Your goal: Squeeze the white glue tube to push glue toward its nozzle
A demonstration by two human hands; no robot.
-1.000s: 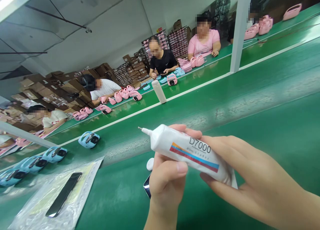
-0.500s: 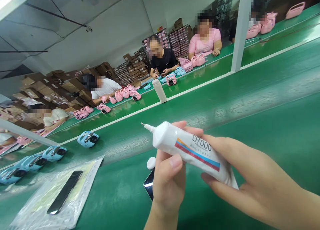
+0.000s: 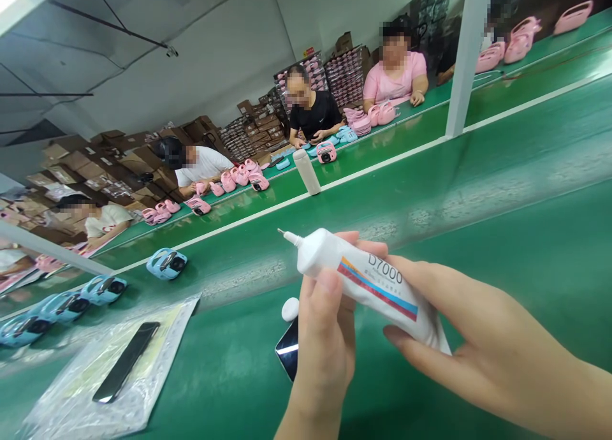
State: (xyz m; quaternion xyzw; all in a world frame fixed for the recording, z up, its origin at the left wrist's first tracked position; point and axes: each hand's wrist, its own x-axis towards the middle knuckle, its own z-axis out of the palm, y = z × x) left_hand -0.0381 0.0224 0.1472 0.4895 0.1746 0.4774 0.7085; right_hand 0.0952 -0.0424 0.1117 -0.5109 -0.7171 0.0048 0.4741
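A white D7000 glue tube (image 3: 368, 280) with a thin nozzle pointing up and left is held in both hands over the green table (image 3: 478, 191). My right hand (image 3: 478, 344) grips the tube's rear end. My left hand (image 3: 325, 344) pinches its front part near the nozzle with thumb and fingers. A small dark glossy panel (image 3: 288, 351) shows just under my left hand, partly hidden; I cannot tell whether the hand holds it. A small white cap (image 3: 289, 309) sits beside it.
A clear plastic bag (image 3: 109, 370) with a black glass strip (image 3: 125, 362) on it lies at lower left. Blue car-shaped toys (image 3: 166, 264) line the left. A white bottle (image 3: 306, 171) stands mid-table. Several people work with pink toys (image 3: 239, 178) on the far side.
My left thumb has slid up along the tube toward the nozzle, and the tube has shifted slightly right and up. The view has drifted a little.
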